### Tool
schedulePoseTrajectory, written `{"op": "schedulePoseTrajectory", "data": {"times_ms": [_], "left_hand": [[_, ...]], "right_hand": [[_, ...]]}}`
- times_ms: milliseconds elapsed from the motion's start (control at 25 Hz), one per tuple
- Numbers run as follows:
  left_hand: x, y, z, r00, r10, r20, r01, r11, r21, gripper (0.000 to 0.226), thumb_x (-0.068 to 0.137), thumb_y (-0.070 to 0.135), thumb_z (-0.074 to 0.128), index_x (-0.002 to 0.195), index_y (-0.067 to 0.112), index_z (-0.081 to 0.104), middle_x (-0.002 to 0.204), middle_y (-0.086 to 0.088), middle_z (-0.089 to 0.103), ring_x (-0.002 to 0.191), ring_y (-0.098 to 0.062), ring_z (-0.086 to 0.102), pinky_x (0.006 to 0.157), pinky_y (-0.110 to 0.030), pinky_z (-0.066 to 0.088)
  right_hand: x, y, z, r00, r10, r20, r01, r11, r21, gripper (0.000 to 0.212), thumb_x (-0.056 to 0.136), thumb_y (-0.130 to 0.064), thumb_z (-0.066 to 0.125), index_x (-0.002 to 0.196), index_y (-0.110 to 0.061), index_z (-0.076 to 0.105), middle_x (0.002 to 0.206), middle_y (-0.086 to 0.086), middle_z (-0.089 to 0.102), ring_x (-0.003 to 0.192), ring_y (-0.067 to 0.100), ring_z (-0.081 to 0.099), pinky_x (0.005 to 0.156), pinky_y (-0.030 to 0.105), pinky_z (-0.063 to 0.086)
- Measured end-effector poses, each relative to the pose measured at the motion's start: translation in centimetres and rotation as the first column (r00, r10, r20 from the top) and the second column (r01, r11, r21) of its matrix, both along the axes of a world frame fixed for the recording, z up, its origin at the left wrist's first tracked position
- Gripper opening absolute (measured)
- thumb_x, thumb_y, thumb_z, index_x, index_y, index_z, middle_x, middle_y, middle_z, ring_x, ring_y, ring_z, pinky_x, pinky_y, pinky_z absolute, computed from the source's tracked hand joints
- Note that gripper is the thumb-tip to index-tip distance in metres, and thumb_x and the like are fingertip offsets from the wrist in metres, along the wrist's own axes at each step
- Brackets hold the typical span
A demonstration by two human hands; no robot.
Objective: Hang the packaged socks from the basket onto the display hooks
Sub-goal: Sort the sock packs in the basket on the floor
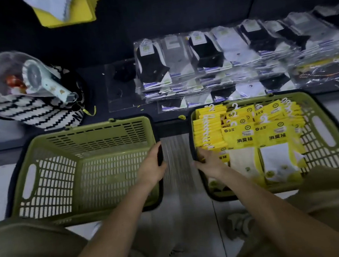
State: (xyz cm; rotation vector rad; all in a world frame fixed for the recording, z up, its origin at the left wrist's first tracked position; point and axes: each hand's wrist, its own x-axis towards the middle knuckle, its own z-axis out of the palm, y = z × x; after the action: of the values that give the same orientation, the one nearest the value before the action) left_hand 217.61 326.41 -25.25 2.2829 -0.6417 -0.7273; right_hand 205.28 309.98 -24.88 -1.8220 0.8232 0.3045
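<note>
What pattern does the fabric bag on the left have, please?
Black-and-white zigzag stripes on the fabric bag, head view.

Left hand [152, 167] and right hand [207, 162] outstretched

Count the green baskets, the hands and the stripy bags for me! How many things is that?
Green baskets: 2 (empty basket, full basket)
Hands: 2 (left hand, right hand)
Stripy bag: 1
Total: 5

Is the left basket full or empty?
Empty: the left basket shows only bare slotted floor; the right basket holds yellow sock packs.
</note>
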Motion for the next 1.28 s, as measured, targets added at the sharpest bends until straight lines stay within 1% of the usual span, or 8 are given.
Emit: {"op": "schedulePoseTrajectory", "data": {"times_ms": [200, 320, 480, 600, 720, 920, 1040, 1280], "left_hand": [[2.7, 6.2, 0.3, 0.979, 0.117, 0.167, -0.133, 0.987, 0.086, 0.057, 0.092, 0.018, 0.054, 0.144, 0.022, 0.032, 0.137, -0.009, 0.051, 0.117, -0.026, 0.055, 0.097, -0.033, 0.045], [3.7, 8.9, 0.5, 0.965, 0.191, 0.179, -0.217, 0.967, 0.135, 0.054, 0.092, 0.014, 0.051, 0.143, 0.019, 0.034, 0.135, -0.013, 0.052, 0.116, -0.031, 0.054, 0.097, -0.037, 0.045], [2.2, 8.0, 0.8, 0.874, 0.050, 0.483, -0.166, 0.966, 0.199, 0.051, 0.089, 0.024, 0.056, 0.137, 0.010, 0.044, 0.145, -0.014, 0.040, 0.131, -0.032, 0.038, 0.109, -0.039, 0.031], [-0.5, 5.4, 0.5, 0.920, -0.070, 0.387, 0.003, 0.986, 0.169, 0.056, 0.088, 0.025, 0.058, 0.140, 0.014, 0.039, 0.151, -0.010, 0.030, 0.139, -0.025, 0.028, 0.111, -0.039, 0.031], [-2.2, 4.0, -0.1, 0.971, 0.017, 0.238, -0.067, 0.977, 0.202, 0.062, 0.088, 0.017, 0.056, 0.143, 0.021, 0.029, 0.158, -0.004, 0.008, 0.140, -0.024, 0.026, 0.102, -0.041, 0.042], [-3.4, 1.9, 0.1, 0.947, 0.263, 0.184, -0.285, 0.953, 0.103, 0.059, 0.086, 0.004, 0.053, 0.140, 0.019, 0.035, 0.158, -0.003, 0.010, 0.139, -0.028, 0.029, 0.098, -0.036, 0.040], [-4.0, 0.2, 0.1, 0.884, 0.429, 0.186, -0.447, 0.891, 0.073, 0.061, 0.084, 0.000, 0.054, 0.139, 0.017, 0.037, 0.157, -0.005, 0.017, 0.141, -0.027, 0.025, 0.103, -0.038, 0.037], [-3.2, 0.4, -0.7, 0.902, 0.363, 0.236, -0.404, 0.901, 0.158, 0.067, 0.085, 0.000, 0.054, 0.144, 0.021, 0.029, 0.158, -0.003, 0.012, 0.145, -0.022, 0.014, 0.110, -0.040, 0.029]], "right_hand": [[3.7, 6.6, 0.5, 0.960, 0.277, -0.041, -0.274, 0.959, 0.070, 0.063, 0.093, -0.024, 0.055, 0.148, -0.014, 0.025, 0.149, 0.005, 0.036, 0.136, 0.023, 0.035, 0.112, 0.034, 0.029], [4.2, 8.3, 1.6, 0.968, 0.246, 0.038, -0.249, 0.947, 0.202, 0.050, 0.094, -0.018, 0.054, 0.142, -0.014, 0.038, 0.143, 0.004, 0.045, 0.131, 0.019, 0.042, 0.107, 0.034, 0.037], [3.2, 5.8, 3.1, 0.987, 0.133, 0.085, -0.146, 0.975, 0.167, 0.041, 0.093, -0.019, 0.055, 0.133, -0.012, 0.050, 0.130, 0.003, 0.055, 0.120, 0.017, 0.051, 0.090, 0.025, 0.044], [0.6, 2.0, 2.6, 0.994, -0.082, 0.073, 0.076, 0.994, 0.077, 0.033, 0.094, -0.018, 0.054, 0.126, -0.009, 0.056, 0.123, 0.008, 0.058, 0.114, 0.022, 0.055, 0.090, 0.032, 0.046], [-2.7, -0.7, 1.3, 0.952, -0.297, 0.075, 0.299, 0.954, -0.005, 0.028, 0.095, -0.014, 0.051, 0.121, -0.006, 0.059, 0.112, 0.013, 0.062, 0.103, 0.027, 0.059, 0.094, 0.044, 0.047], [-5.9, -1.9, -0.7, 0.939, -0.341, -0.037, 0.339, 0.940, -0.046, 0.027, 0.094, -0.015, 0.052, 0.117, -0.004, 0.060, 0.115, 0.017, 0.063, 0.106, 0.033, 0.060, 0.094, 0.048, 0.047], [-6.0, -2.2, -0.9, 0.931, -0.363, -0.041, 0.358, 0.928, -0.103, 0.033, 0.092, -0.017, 0.055, 0.123, -0.008, 0.054, 0.119, 0.015, 0.060, 0.101, 0.029, 0.058, 0.086, 0.035, 0.046], [-4.9, -5.4, -0.6, 0.806, -0.581, 0.113, 0.591, 0.782, -0.196, 0.059, 0.085, -0.015, 0.065, 0.137, -0.008, 0.038, 0.132, 0.021, 0.048, 0.104, 0.032, 0.056, 0.085, 0.037, 0.048]]}}
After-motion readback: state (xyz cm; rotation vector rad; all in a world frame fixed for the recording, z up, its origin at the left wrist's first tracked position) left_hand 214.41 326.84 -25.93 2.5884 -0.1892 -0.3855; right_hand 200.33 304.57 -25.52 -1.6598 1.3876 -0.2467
